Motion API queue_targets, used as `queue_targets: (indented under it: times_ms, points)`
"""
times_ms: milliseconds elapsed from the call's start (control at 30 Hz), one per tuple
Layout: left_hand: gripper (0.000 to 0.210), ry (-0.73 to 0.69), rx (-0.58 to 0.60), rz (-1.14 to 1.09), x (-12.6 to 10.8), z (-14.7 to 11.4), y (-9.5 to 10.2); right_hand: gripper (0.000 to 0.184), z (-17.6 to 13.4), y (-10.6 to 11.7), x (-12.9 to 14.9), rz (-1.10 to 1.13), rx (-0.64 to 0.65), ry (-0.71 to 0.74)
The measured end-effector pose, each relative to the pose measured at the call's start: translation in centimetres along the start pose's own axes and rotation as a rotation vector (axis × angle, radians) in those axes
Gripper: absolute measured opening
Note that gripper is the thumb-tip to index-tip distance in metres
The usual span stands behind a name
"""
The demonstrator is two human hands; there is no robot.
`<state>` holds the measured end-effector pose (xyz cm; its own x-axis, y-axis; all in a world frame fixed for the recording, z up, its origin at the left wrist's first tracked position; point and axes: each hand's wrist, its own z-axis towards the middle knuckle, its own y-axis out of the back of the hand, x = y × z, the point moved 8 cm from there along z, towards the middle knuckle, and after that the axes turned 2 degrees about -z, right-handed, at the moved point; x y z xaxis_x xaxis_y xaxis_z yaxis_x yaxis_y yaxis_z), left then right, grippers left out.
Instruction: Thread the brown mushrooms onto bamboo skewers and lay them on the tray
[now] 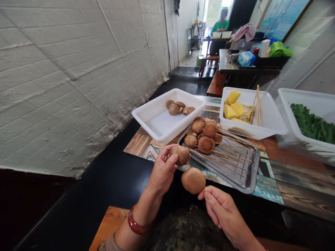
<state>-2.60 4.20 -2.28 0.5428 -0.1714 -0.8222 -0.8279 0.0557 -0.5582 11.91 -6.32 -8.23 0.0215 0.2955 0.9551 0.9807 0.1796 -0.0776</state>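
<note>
Between the thumb and fingers of my left hand [165,168] is a brown mushroom cap [180,155]. My right hand [219,205] pinches a thin wooden skewer close under a second, larger mushroom [193,180] threaded on it. A short length of the skewer [189,165] shows between the two caps, its tip at or in the left-hand mushroom; how deep it goes is hidden. Just beyond my hands, a metal tray [246,184] bears several skewered mushrooms [206,144], their sticks pointing right.
A white tub [157,136] with several loose mushrooms [174,109] stands behind the tray. Right of it, another tub [272,127] holds corn [235,109] and skewers [257,108], then one with green leaves [311,122]. A person in green [220,26] sits far back.
</note>
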Motion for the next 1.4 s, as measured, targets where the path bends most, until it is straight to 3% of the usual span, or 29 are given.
queue_targets:
  times_ms: [767, 1067, 1267, 1400]
  points:
    - [0.035, 0.041, 0.02, 0.05, 1.0, -0.8, -0.9, 0.053, 0.2, -0.3, 0.7, -0.03, -0.079, 0.047]
    - [0.067, 0.199, 0.075, -0.256, 2.4, -0.5, -1.1, 0.052, 0.2, 0.0, 0.2, -0.05, -0.04, 0.019]
    - [0.065, 0.263, 0.152, -0.335, 3.9, -0.7, -1.8, 0.054, 0.1, 0.1, -0.2, -0.064, -0.03, 0.004]
    - [0.058, 0.224, 0.082, -0.34, 4.2, -0.6, -2.0, 0.056, 0.2, 0.5, -0.5, -0.073, -0.045, -0.016]
